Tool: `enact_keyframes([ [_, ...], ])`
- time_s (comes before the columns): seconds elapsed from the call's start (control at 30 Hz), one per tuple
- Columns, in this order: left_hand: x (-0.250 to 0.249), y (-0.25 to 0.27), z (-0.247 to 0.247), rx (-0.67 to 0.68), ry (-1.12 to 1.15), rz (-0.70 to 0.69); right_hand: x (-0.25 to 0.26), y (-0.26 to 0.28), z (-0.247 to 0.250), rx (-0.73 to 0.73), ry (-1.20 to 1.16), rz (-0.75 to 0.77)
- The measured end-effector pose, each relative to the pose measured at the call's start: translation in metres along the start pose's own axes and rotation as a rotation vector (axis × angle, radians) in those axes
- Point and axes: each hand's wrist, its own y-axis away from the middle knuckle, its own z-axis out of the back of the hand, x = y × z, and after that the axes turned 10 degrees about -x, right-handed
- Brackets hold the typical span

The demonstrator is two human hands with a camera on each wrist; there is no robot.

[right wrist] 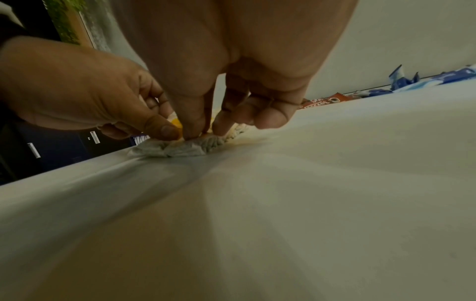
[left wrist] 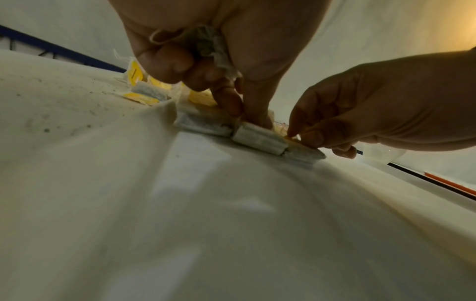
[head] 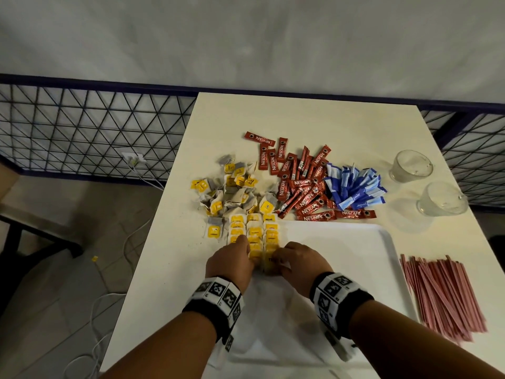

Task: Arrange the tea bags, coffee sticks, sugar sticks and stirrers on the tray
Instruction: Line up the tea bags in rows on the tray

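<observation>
The step in hand is the tea-bag stage: three columns of yellow-tagged paper tea bags (head: 255, 236) lie overlapped along the left end of the white rectangular plastic tray (head: 355, 242), which sits on the near part of the cream worktop (head: 314, 116). The left hand (head: 232, 262) rests at the near end of the left and middle columns. In the left wrist view its outer fingers (left wrist: 165, 63) are curled into the palm round a spare tea bag with its string, while the longer ones press down on the nearest bag of the middle column. The right hand (head: 297, 262) works the near end of the right column; in the right wrist view its thumb and first fingers (right wrist: 192, 122) pinch the top of the bag being seated, and the remaining fingers are loosely bent and hold nothing. A loose heap of unsorted tea bags (head: 232, 192) lies on the worktop just beyond the tray's far left corner. The red coffee sticks (head: 300, 187) and blue-and-white sugar sticks (head: 355, 187) lie in heaps beyond the far edge, and the pink stirrers (head: 442, 294) lie right of the tray; none is on the tray. By this judgement the task is in its first quarter. The next move calls for releasing the seated bag square to its column, then laying the spare bag from the left palm with the same overlap and the tag uppermost, without disturbing neighbouring bags.
</observation>
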Motion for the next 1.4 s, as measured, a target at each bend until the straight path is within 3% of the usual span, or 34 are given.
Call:
enact_keyframes([
  [0.13, -0.005, -0.003, 0.002, 0.020, -0.015, 0.040, -0.002, -0.001, -0.002, -0.006, 0.004, 0.005],
  [0.27, 0.000, -0.001, 0.006, 0.000, 0.194, 0.084, -0.003, 0.000, 0.001, -0.005, -0.007, 0.000],
  [0.33, 0.007, -0.005, 0.017, 0.010, 0.568, 0.241, -0.002, -0.005, 0.008, -0.084, -0.066, -0.009],
  [0.43, 0.021, -0.007, 0.052, 0.219, 1.538, 0.651, 0.025, -0.018, 0.035, -0.286, -0.208, 0.102],
  [0.5, 0.022, -0.006, 0.059, 0.322, 1.796, 0.720, 0.041, -0.021, 0.047, -0.328, -0.277, 0.218],
  [0.6, 0.017, -0.003, 0.059, 0.370, 1.869, 0.704, 0.064, -0.021, 0.055, -0.290, -0.282, 0.403],
  [0.67, 0.013, -0.002, 0.060, 0.397, 1.861, 0.697, 0.072, -0.019, 0.052, -0.248, -0.250, 0.436],
  [0.87, 0.008, -0.002, 0.069, 0.395, 1.814, 0.650, 0.071, -0.025, 0.055, -0.228, -0.096, 0.338],
  [1.07, 0.013, -0.001, 0.074, 0.393, 1.847, 0.590, 0.066, -0.029, 0.057, -0.221, -0.148, 0.205],
  [1.4, 0.016, -0.002, 0.067, 0.297, 1.832, 0.565, 0.068, -0.030, 0.057, -0.332, -0.242, 0.231],
])
